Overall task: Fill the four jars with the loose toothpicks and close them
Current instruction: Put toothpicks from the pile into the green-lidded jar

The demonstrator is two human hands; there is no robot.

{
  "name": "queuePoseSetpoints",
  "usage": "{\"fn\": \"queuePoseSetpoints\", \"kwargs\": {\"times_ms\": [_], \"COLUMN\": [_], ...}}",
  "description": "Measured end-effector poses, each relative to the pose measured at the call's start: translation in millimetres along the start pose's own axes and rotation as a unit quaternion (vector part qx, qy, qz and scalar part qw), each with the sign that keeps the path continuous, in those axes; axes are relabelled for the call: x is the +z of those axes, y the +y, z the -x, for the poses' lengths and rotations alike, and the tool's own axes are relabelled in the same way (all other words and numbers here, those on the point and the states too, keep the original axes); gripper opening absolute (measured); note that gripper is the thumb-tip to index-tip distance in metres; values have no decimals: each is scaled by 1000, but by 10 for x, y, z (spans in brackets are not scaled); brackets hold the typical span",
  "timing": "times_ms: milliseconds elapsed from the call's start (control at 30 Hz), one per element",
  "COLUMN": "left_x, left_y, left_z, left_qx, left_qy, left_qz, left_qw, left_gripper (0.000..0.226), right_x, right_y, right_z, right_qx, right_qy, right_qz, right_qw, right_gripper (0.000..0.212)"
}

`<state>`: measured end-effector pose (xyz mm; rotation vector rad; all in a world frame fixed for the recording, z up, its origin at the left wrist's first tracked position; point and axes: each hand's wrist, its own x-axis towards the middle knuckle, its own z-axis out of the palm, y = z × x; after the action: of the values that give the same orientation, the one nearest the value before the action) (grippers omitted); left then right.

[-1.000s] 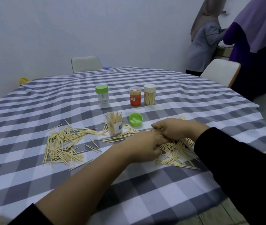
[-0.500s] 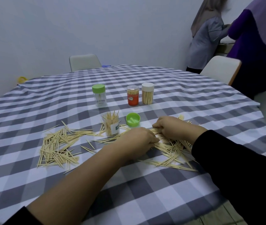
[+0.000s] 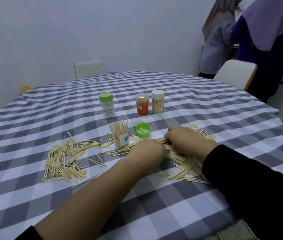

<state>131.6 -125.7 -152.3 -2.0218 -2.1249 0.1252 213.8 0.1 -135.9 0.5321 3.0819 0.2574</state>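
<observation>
An open clear jar (image 3: 120, 136) stands mid-table, crammed with toothpicks that stick out of its top. Its green lid (image 3: 142, 129) lies upside down just to the right. Behind stand three closed jars: a green-lidded one (image 3: 106, 104), an orange-labelled one (image 3: 142, 104) and a white-lidded one (image 3: 158, 101). Loose toothpicks lie in a left pile (image 3: 64, 159) and a right pile (image 3: 185, 164). My left hand (image 3: 148, 151) and my right hand (image 3: 184, 140) sit knuckles-up on the right pile, fingers curled round a bundle of toothpicks between them.
The round table wears a grey-and-white checked cloth (image 3: 206, 108). Two white chairs stand at the far side (image 3: 90, 69) and far right (image 3: 235, 74). Two people (image 3: 265, 40) stand by a counter at the right, beyond the table's edge.
Both hands have stayed on the right pile, drawing toothpicks together between them. The camera has dipped slightly; jars and lid are where they were.
</observation>
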Motion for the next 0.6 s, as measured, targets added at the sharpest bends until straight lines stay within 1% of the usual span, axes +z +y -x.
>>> {"fn": "queuePoseSetpoints", "kwargs": {"times_ms": [100, 200, 267, 367, 467, 533, 600], "left_x": [-7, 25, 52, 45, 11, -14, -51], "left_y": [8, -47, -89, -155, -217, -283, -364], "left_z": [28, 61, 94, 150, 201, 231, 254], "left_qx": [5, 25, 27, 3, -45, -90, -130], "left_qy": [24, 57, 85, 144, 206, 239, 261], "left_qz": [-9, 4, 38, 105, 150, 177, 191], "left_qw": [1000, 998, 995, 984, 966, 950, 937], "left_gripper": [36, 29, 29, 30, 31, 34, 35], "right_x": [-22, -63, -103, -127, -160, -203, -264], "right_y": [18, 36, 38, 55, 54, 34, -23], "right_z": [9, 6, 4, -22, -62, -96, -127], "right_qx": [20, 54, 90, 116, 136, 145, 153], "right_qy": [11, 16, 16, 37, 72, 97, 119], "right_qz": [-4, -38, -84, -181, -293, -369, -445], "right_qw": [1000, 998, 992, 976, 944, 913, 874], "right_gripper": [22, 23, 22, 15, 12, 13, 13]}}
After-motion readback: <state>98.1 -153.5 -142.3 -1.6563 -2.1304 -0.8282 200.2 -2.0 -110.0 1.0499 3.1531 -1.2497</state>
